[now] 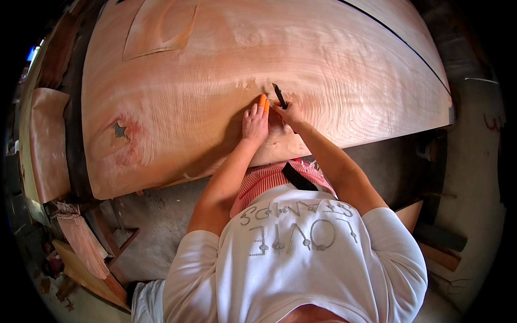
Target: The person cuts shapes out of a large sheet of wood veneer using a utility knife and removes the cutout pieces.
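A large pale reddish wood slab [204, 81] with wavy grain fills the upper picture. My left hand [254, 123] rests on its surface near the front edge, with orange covers [264, 102] on two fingertips. My right hand [290, 112] is right beside it, closed on a thin dark tool [279, 95] whose end points up and away over the wood. Both hands nearly touch.
A dark star-shaped hole [119, 130] marks the slab at the left. A raised thin wood sheet [159, 27] lies at the slab's far end. Another wood piece [48, 142] stands at the left, with boards and a wooden stand [116, 242] on the concrete floor below.
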{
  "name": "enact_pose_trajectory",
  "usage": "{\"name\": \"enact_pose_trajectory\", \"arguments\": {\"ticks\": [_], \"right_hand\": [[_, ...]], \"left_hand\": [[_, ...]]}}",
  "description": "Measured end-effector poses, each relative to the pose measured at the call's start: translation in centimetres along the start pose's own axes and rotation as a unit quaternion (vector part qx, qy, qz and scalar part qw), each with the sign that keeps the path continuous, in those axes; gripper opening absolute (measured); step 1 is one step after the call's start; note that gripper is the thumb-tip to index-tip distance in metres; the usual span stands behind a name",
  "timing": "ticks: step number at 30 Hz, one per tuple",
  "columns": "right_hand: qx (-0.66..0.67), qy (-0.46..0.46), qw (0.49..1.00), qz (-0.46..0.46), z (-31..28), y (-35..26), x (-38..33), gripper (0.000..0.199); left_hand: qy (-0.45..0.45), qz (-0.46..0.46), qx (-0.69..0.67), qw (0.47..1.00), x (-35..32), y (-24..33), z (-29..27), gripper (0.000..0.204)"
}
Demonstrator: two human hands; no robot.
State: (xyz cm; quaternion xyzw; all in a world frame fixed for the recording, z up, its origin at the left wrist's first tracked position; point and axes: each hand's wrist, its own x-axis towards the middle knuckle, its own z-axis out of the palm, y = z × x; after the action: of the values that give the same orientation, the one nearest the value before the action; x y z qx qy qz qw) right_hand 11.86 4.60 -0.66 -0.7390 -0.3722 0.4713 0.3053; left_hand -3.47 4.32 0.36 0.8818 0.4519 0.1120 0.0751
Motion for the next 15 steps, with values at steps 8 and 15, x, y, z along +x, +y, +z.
{"name": "enact_pose_trajectory", "arguments": {"ticks": [8, 15], "right_hand": [[-0.347, -0.041, 0.92, -0.179, -2.1, -2.1, 0.7, 0.02], [-0.22, -0.193, 0.952, -0.089, -8.4, -0.2, 1.4, 0.017]], "left_hand": [[-0.047, -0.035, 0.049, 0.997, 0.8, 0.0, 0.1, 0.037], [0.05, 0.01, -0.009, 0.999, 1.7, 0.7, -0.9, 0.032]]}}
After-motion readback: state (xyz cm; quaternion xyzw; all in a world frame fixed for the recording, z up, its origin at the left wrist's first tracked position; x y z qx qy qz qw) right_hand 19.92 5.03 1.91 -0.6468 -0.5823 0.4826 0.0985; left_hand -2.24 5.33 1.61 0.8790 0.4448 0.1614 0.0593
